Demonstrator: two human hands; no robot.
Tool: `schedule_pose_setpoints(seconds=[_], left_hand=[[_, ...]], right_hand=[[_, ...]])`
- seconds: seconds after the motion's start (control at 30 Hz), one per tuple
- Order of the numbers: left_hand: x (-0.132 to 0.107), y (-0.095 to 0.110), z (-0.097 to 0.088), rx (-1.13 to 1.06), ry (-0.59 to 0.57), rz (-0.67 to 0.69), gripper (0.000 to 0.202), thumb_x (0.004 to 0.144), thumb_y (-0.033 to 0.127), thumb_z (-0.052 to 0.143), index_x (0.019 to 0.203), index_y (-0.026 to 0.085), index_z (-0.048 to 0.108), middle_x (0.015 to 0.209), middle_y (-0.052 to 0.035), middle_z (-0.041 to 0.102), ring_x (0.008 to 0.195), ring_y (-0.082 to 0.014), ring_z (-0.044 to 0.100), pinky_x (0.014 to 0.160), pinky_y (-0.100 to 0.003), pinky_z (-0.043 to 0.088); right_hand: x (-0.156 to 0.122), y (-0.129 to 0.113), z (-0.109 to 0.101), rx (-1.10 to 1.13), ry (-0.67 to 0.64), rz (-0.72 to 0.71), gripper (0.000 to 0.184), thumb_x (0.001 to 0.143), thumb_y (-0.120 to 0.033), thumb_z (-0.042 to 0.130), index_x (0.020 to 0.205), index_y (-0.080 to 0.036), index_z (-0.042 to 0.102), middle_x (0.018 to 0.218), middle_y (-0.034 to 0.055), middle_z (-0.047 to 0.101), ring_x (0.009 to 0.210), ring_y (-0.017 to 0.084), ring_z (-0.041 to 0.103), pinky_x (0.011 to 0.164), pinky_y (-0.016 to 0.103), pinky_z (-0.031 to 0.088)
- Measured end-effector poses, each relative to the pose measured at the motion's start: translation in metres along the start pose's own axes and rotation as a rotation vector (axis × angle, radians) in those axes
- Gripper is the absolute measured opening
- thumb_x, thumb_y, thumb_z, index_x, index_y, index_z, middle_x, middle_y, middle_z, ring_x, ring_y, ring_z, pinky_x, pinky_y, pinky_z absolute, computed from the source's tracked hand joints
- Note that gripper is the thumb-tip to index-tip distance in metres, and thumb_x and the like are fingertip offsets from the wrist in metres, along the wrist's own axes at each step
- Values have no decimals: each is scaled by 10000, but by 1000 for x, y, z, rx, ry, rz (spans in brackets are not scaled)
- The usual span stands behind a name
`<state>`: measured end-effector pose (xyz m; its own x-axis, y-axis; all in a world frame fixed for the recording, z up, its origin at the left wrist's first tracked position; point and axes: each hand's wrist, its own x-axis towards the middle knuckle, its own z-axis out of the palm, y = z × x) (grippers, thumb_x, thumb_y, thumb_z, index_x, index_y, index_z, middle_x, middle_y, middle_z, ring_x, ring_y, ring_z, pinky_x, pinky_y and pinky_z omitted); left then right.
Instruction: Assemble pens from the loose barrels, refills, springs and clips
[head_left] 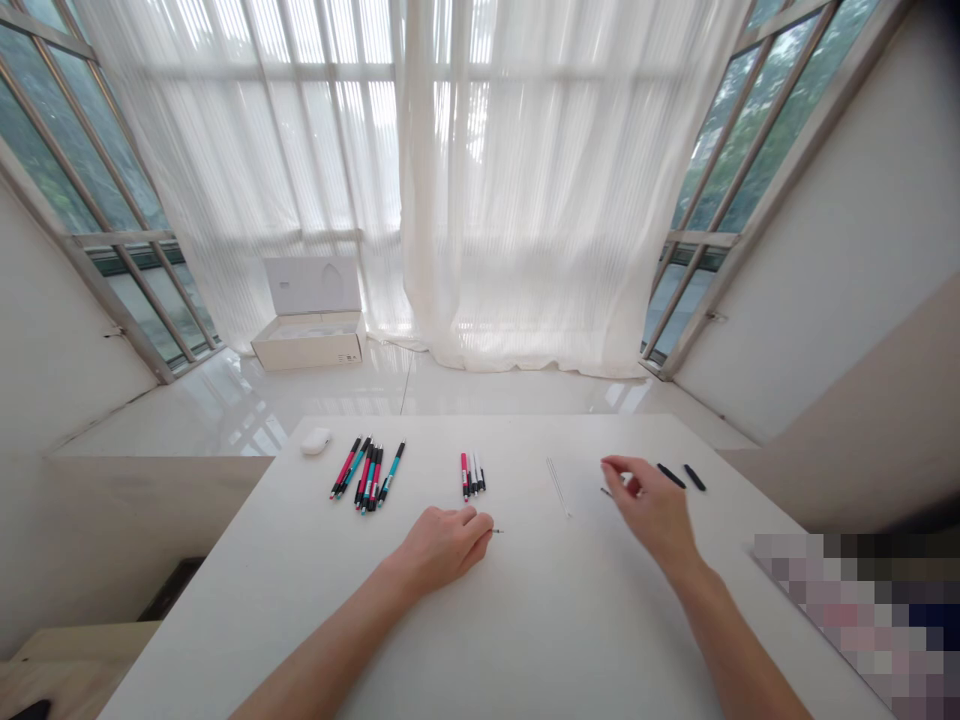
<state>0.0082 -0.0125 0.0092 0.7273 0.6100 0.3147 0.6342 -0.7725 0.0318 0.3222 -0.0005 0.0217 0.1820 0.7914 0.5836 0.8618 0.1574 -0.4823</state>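
Note:
My left hand (450, 540) is closed low over the white table, thumb and fingers pressed together. A short, thin piece with a dark tip (498, 531) sticks out from its fingertips; the rest is hidden in the hand. Farther right, my right hand (649, 505) has its fingers curled in a pinch, and I cannot make out what is in them. Beneath its fingers lies a small dark piece (606, 491), partly covered. Two thin pen refills (559, 488) lie between the hands. Beyond my left hand are pink and white pen barrels (472, 474). Black grips (694, 478) lie past my right hand.
Several pink and blue click pens (367, 475) lie in a group at the table's left. A white earbud case (316, 441) sits near the far left corner. Behind the table, an open white box (309, 335) stands on the ledge before white curtains (525, 200).

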Motion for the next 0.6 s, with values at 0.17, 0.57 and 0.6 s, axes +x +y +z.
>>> schedule_pose_setpoints(seconds=[0.17, 0.57, 0.6], left_hand=[[0, 0, 2, -16, 11, 1, 180, 974, 260, 301, 908, 215, 462, 740, 24, 573, 586, -120, 558, 477, -220, 289], [-2, 0, 0, -9, 16, 3, 178, 974, 263, 302, 914, 211, 460, 743, 21, 587, 600, -126, 579, 475, -219, 307], [-2, 0, 0, -7, 16, 4, 178, 975, 263, 303, 913, 210, 461, 744, 20, 588, 601, -127, 580, 477, -217, 312]], right_hand=[[12, 74, -29, -371, -58, 395, 306, 775, -442, 515, 867, -225, 710, 869, 64, 717, 673, 226, 593, 541, 303, 393], [7, 90, -14, -406, -238, 481, 306, 724, -457, 549, 791, -219, 730, 858, 93, 727, 708, 267, 622, 540, 326, 420], [7, 91, -15, -398, -227, 484, 296, 717, -449, 556, 784, -217, 727, 841, 92, 726, 697, 264, 620, 540, 326, 419]])
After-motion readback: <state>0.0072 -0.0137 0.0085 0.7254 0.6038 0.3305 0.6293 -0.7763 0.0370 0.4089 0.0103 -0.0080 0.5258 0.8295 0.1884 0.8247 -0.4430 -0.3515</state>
